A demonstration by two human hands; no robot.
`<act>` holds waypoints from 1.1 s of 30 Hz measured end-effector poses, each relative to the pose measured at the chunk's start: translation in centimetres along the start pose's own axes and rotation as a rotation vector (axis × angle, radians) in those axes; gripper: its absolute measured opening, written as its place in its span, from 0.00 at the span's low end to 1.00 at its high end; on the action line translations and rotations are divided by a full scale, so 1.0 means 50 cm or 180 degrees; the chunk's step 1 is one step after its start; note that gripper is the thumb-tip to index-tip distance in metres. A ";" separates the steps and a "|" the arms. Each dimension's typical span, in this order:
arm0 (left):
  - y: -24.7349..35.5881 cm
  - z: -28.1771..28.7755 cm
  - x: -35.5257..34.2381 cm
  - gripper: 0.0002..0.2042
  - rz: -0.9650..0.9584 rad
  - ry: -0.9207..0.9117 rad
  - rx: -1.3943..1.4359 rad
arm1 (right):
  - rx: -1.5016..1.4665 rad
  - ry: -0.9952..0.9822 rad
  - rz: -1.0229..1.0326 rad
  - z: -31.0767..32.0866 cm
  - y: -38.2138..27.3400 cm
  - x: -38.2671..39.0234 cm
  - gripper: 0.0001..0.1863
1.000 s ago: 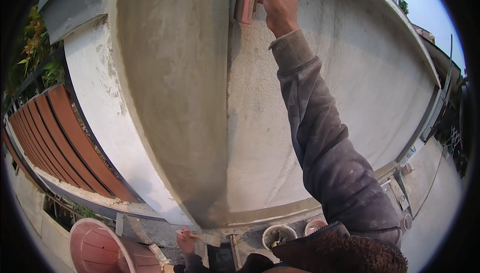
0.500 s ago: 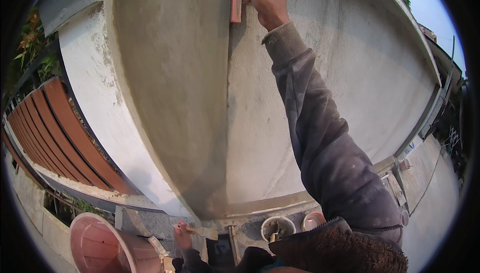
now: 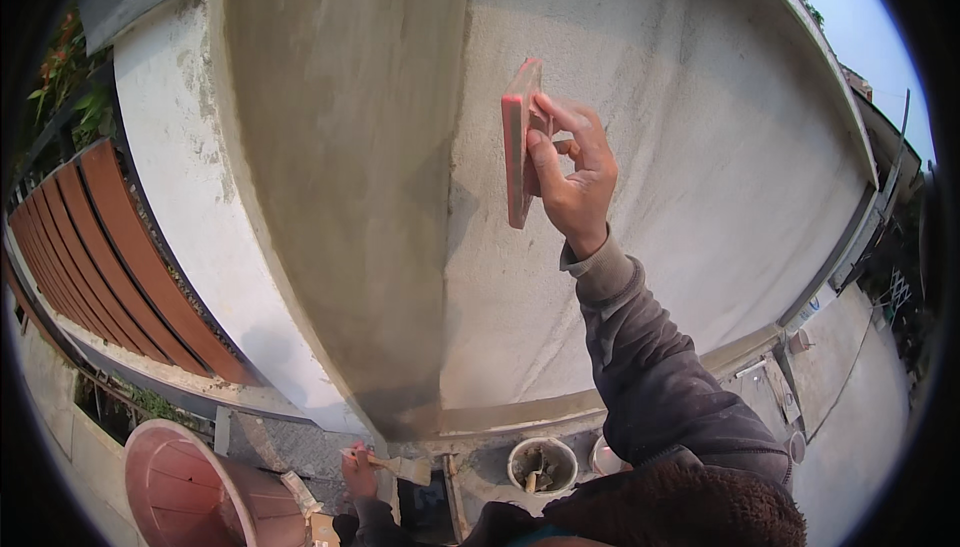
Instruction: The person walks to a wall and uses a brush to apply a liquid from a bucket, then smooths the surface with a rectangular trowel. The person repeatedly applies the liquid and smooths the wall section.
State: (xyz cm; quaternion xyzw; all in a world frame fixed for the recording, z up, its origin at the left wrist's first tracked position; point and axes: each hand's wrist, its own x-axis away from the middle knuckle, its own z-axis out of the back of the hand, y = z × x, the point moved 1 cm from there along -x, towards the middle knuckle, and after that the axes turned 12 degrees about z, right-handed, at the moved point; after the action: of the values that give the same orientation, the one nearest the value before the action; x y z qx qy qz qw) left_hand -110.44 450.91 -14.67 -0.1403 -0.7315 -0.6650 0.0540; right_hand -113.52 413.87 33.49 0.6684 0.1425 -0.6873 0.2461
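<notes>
Raised in front of the wall, my right hand (image 3: 580, 175) grips a red-edged plastering float (image 3: 518, 147) by the handle on its back. The float is held upright, and a gap seems to separate it from the wall. Low down, my left hand (image 3: 358, 469) is closed around the handle of a wide brush (image 3: 408, 469) with pale bristles, pointing right. Behind both hands is the wall, with a darker, damp-looking strip of plaster (image 3: 340, 167) on the left and a lighter grey plaster face (image 3: 680, 147) on the right, meeting along a vertical line.
A large reddish tub (image 3: 190, 492) stands at the lower left. A bucket (image 3: 543, 465) with a tool in grey mix sits at the wall's foot, beside another partly hidden bucket (image 3: 606, 457). Farther left are a white pillar (image 3: 190, 167) and a brown slatted fence (image 3: 120, 277).
My right hand has brought the float down from high on the wall and slightly right, turning it away from the line between the plaster faces. My left hand still holds the brush low.
</notes>
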 end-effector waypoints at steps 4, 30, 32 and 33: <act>-0.031 0.028 -0.023 0.12 -0.0106 0.0115 -0.0011 | 0.1904 -0.0244 0.2283 0.009 0.032 -0.386 0.15; -0.025 -0.008 -0.010 0.12 0.0128 -0.0316 0.0150 | 0.1975 -0.0985 0.2386 -0.065 -0.023 -0.465 0.09; -0.035 0.000 -0.016 0.12 0.0120 -0.0295 0.0189 | 0.2057 -0.0793 0.2347 -0.066 -0.028 -0.446 0.09; -0.024 0.001 -0.010 0.12 0.0142 -0.0228 0.0131 | 0.1994 -0.0810 0.2325 -0.080 -0.032 -0.389 0.09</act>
State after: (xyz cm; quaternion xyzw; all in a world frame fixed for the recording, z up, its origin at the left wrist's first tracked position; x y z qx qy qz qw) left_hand -110.31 450.82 -15.97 -0.1792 -0.7432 -0.6430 0.0455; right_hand -111.27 420.20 52.25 0.6273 -0.3454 -0.6422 0.2736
